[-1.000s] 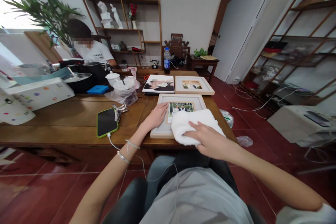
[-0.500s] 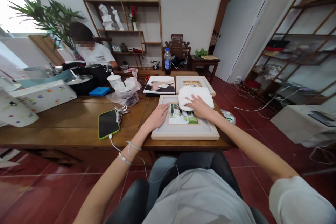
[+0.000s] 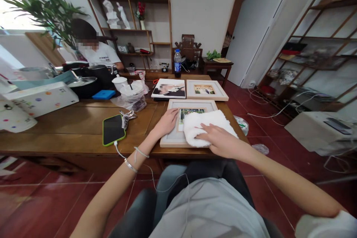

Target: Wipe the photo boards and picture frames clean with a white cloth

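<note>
A light wood picture frame (image 3: 173, 143) lies flat at the table's near edge, with a photo of green scenery inside. My left hand (image 3: 167, 122) rests on its left side, fingers stretched out and holding nothing. Under my right hand (image 3: 221, 140), a folded white towel (image 3: 193, 123) is pressed against the glass, fingers gripping its top. The towel hides the lower right of the frame and most of the photo. Just behind lies a second picture frame (image 3: 221, 95), beside a photo panel (image 3: 181, 95) on a dark stack.
A phone (image 3: 113, 130) on a charging cable lies left of my left forearm. Farther back are a blue box (image 3: 103, 94), a plastic-wrapped cup (image 3: 131, 91) and a drink bottle (image 3: 177, 63). Across the table a person (image 3: 102, 54) sits near a potted plant (image 3: 50, 15).
My right hand has drawn the towel toward me, from the frame's upper right to its lower right. The second frame's photo is now uncovered. My left hand stays on the frame's left side.
</note>
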`<state>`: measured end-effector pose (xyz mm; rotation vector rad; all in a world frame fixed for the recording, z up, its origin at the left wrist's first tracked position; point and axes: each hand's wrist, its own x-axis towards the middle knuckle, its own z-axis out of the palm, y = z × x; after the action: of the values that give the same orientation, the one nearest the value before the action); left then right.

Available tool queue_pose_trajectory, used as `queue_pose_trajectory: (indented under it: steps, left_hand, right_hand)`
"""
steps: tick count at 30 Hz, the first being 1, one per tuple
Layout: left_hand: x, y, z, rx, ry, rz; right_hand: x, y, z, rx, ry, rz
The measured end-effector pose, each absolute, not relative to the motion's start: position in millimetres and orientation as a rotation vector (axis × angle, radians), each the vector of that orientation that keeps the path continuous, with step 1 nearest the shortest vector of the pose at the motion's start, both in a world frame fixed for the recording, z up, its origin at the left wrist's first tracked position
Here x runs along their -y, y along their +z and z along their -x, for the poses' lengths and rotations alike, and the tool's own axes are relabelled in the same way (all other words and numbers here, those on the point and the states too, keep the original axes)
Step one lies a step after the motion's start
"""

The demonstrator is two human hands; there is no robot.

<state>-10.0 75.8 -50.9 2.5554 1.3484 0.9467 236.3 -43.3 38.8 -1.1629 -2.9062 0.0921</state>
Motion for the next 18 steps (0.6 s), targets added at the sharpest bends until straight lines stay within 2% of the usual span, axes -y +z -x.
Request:
queue_pose_trajectory:
  steps: [5,10,13,18]
  left_hand:
    - [-74,-52,11,-1.323,0.907,-2.593]
    - [-72,-48,11,-1.317,0.888,-2.597]
    - [-71,-47,10,-1.327,0.89,-2.582]
    - [-72,-45,11,-1.319,0.876,-2.564]
  right_hand:
    - [-27,19,-239,2.763,-0.168,1.318]
    - [-80,23,-242,2.656,-0.347,1.469]
    - [-72,25,-236,2.758,-0.297,1.418]
    - [-5,34,-227,2.909,-0.075,1.217]
